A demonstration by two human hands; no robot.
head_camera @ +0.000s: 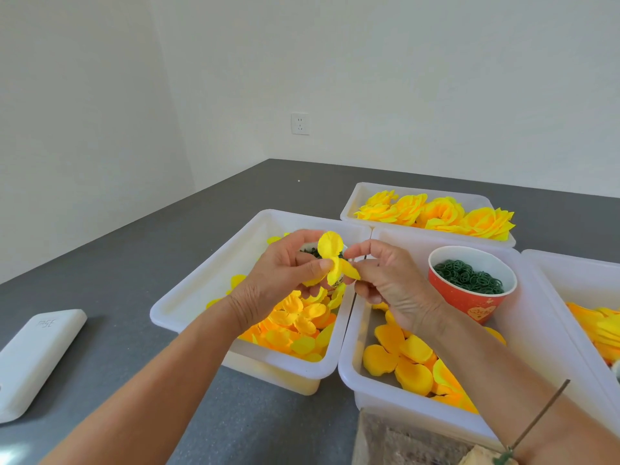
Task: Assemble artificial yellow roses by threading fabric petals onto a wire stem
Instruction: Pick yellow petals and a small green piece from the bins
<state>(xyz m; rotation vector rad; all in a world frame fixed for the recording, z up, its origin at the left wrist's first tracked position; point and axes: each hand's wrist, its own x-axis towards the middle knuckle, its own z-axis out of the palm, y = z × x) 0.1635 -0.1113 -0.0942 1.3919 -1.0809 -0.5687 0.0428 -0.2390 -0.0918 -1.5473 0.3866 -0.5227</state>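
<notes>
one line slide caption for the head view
Both hands pinch a yellow fabric petal above white petal trays.

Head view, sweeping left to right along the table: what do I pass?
Flat white rectangular device → white plastic tray of small yellow fabric petals → red paper cup of dark green rings → white tray at the right edge.

White flat case point(37, 360), near left on the table: faint embossed marks on its top, roughly "35E", not surely readable. Red paper cup point(469, 297), right of centre in a white bin: pale heart-shaped emblem low on its side, characters inside too small to read.
</notes>
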